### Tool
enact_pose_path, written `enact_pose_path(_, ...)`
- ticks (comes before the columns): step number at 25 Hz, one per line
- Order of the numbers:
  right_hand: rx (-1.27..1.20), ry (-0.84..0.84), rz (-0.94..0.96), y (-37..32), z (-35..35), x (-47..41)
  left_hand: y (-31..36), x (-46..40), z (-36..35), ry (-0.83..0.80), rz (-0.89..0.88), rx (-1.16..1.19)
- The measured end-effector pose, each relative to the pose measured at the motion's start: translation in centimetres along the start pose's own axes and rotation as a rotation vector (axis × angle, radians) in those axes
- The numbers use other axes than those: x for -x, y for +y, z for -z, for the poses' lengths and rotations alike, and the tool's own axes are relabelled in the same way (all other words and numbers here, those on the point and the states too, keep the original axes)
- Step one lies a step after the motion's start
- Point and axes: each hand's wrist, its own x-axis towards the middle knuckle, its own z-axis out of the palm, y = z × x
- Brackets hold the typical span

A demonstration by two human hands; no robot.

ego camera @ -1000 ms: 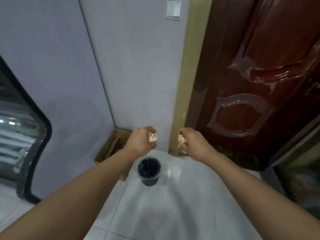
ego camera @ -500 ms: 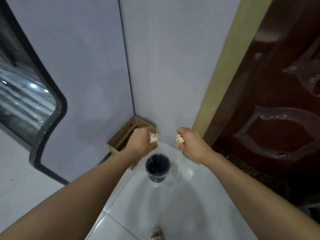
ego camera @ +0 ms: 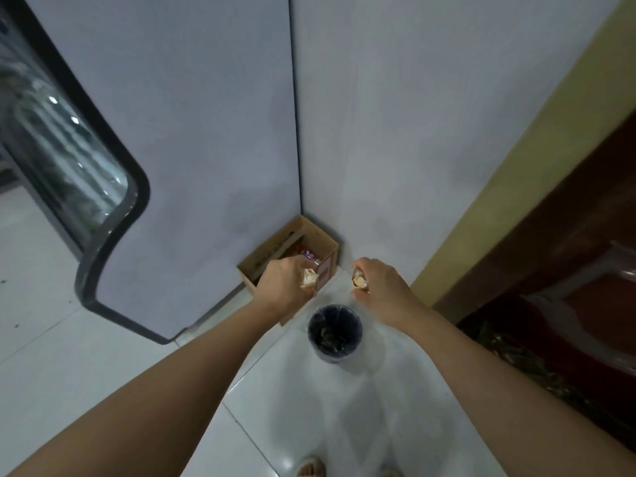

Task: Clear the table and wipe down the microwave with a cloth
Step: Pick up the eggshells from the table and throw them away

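We're looking down into a corner: grey wall [ego camera: 206, 115] on the left, dark red door [ego camera: 568, 235] on the right, white tiled floor [ego camera: 86, 366] below. A cardboard box [ego camera: 275, 251] sits right in the corner, with a small dark bin [ego camera: 335, 333] just beside it. Our left hand [ego camera: 284, 287] is curled round a crumpled scrap [ego camera: 308, 278], and our right hand [ego camera: 380, 287] grips another wad [ego camera: 359, 281] (paper maybe, can't tell), both above the bin.

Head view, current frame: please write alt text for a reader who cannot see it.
Two bare arms reach forward, the left hand and right hand each gripping a crumpled scrap of pale waste above a small dark round bin on the white tiled floor. An open brown cardboard box sits in the wall corner behind.
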Motion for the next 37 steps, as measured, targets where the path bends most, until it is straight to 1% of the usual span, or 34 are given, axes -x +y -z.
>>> enact_pose_path(3, 0.010, -0.024, 0.043, 0.7, -0.4, -1.4, -0.2, -0.8, -0.8, 0.010, 0.046, 0.029)
enact_pose_path(6, 0.039, -0.101, 0.134, 3.0, -1.4, -3.5, 0.3, -1.6, -3.3, 0.070, 0.157, 0.085)
enact_pose_path(10, 0.041, -0.178, 0.201, 6.5, -3.2, -5.7, 0.9, -2.3, -8.1, 0.098, 0.276, 0.136)
enact_pose_path(14, 0.028, -0.218, 0.228, 10.5, -6.8, -7.7, 0.2, -4.0, -13.7, 0.117, 0.338, 0.157)
enact_pose_path(20, 0.032, -0.268, 0.179, 17.1, -15.7, -11.4, -4.4, -7.9, -24.6, 0.047, 0.397, 0.147)
enact_pose_path(28, 0.023, -0.266, 0.172, 26.2, -32.0, -16.3, -13.8, -13.2, -40.3, 0.024, 0.344, 0.101)
enact_pose_path(33, 0.028, -0.263, 0.152, 30.2, -40.3, -18.9, -18.4, -16.2, -47.9, 0.051, 0.320, 0.078)
enact_pose_path(37, 0.033, -0.265, 0.136, 31.9, -45.0, -20.5, -21.0, -18.3, -51.7, 0.078, 0.309, 0.041)
